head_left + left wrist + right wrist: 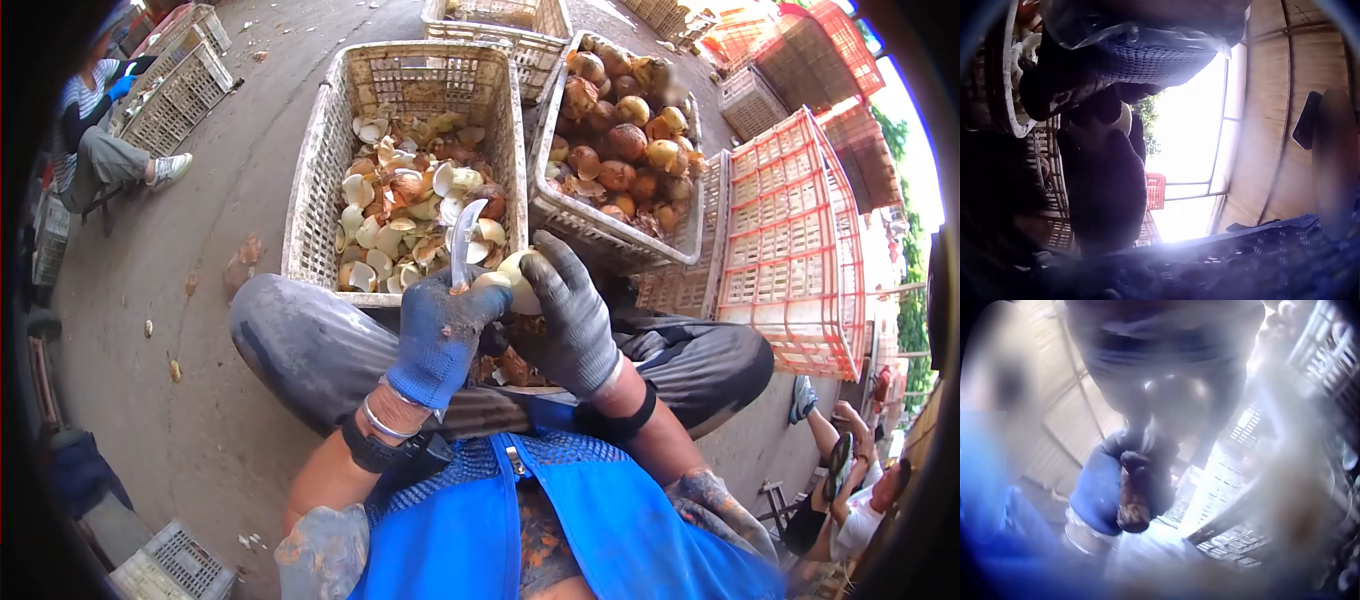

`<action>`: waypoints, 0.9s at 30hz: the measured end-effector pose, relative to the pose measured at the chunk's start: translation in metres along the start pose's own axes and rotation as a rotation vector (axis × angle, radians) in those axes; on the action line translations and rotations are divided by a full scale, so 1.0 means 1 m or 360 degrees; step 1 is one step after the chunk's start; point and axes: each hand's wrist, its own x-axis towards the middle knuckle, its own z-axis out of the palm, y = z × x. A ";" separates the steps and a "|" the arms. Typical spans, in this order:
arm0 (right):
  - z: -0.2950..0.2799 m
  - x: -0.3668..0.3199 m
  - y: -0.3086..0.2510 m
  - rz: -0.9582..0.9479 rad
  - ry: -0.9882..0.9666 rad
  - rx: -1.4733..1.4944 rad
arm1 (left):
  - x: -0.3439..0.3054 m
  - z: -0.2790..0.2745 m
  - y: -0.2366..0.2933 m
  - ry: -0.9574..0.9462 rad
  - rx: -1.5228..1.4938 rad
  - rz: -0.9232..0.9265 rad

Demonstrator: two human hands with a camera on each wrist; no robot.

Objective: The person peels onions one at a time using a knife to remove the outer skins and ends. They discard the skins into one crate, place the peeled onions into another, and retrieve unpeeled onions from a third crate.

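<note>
In the head view my left hand (440,330), in a dirty blue glove, grips a knife (463,240) whose curved blade points up and away from me. Its brown wooden handle (1134,506) sticks out below the blue glove in the right wrist view. My right hand (572,325), in a grey glove with dark fingers, holds a pale peeled onion (520,285) against the left hand's fingertips. Both hands meet above my lap, close to the near rim of a crate (305,215) of onion skins (400,215). The left wrist view is dark, with the onion partly hidden by fingers.
A second crate (560,205) piled with unpeeled onions (628,142) stands to the right. Beyond it are stacked crates with red netting (790,240). Another crate (545,45) stands behind. People sit at far left (95,130) and lower right (855,500).
</note>
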 end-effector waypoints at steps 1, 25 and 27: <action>0.000 0.003 0.005 0.0010 0.0005 -0.0007 | 0.001 0.001 -0.002 -0.0063 0.0283 0.0292; -0.051 0.004 0.042 0.1002 -0.0321 0.0926 | 0.003 0.000 -0.018 0.0063 0.1006 0.1013; -0.050 0.013 0.034 0.1240 -0.0391 0.1269 | 0.008 0.007 -0.014 -0.0007 0.1022 0.0975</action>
